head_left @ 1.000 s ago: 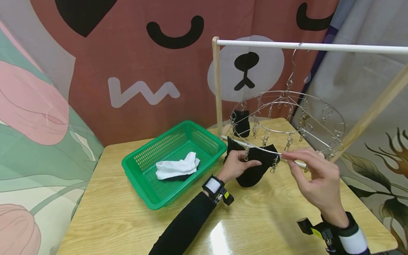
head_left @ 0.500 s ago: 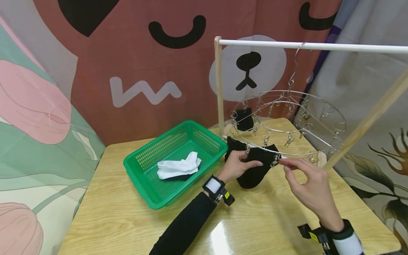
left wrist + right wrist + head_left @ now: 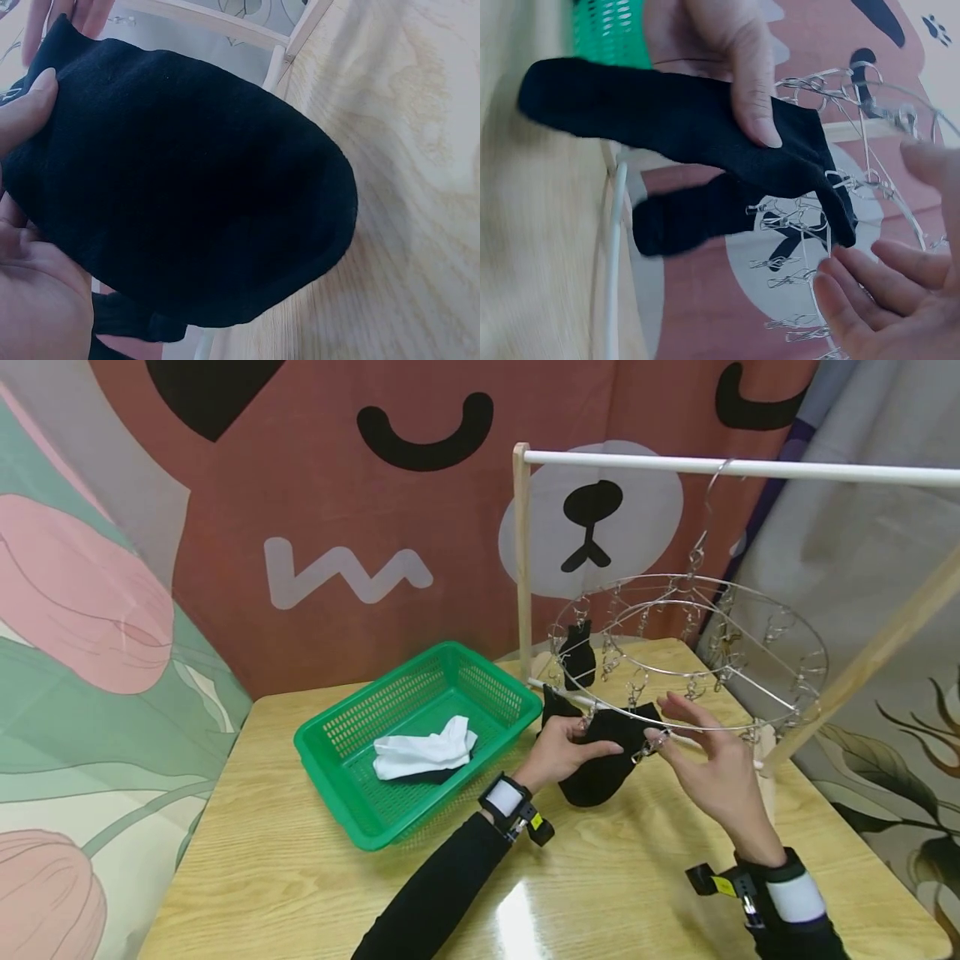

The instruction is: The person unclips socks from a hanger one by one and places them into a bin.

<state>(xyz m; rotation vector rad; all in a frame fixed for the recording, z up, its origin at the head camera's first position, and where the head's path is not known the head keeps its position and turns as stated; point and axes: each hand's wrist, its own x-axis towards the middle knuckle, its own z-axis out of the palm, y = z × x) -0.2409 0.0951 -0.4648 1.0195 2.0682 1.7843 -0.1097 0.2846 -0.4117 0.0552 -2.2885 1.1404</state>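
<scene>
My left hand (image 3: 558, 752) pinches a black sock (image 3: 600, 781) close to its cuff, thumb on the near side; the sock's rounded end hangs toward the table. A metal clip (image 3: 643, 752) sits at the cuff's right corner. My right hand (image 3: 712, 768) is beside that corner, fingers spread around the rim of a round metal clip hanger (image 3: 696, 560). In the right wrist view its fingertips (image 3: 832, 289) are close to the cuff, gripping nothing. A second black sock (image 3: 579, 660) hangs from the hanger's far left.
A green basket (image 3: 337, 814) on the wooden table (image 3: 247, 860) holds a white sock (image 3: 423, 753) with dark fabric under it. The hanger hooks over the white bar (image 3: 615, 462) of a wooden-legged rack. Several clips dangle from its rings.
My right hand has come off the ring, moved left to the clip at the cuff corner, and spread its fingers. The left hand keeps its pinch. The hanging sock has turned slightly.
</scene>
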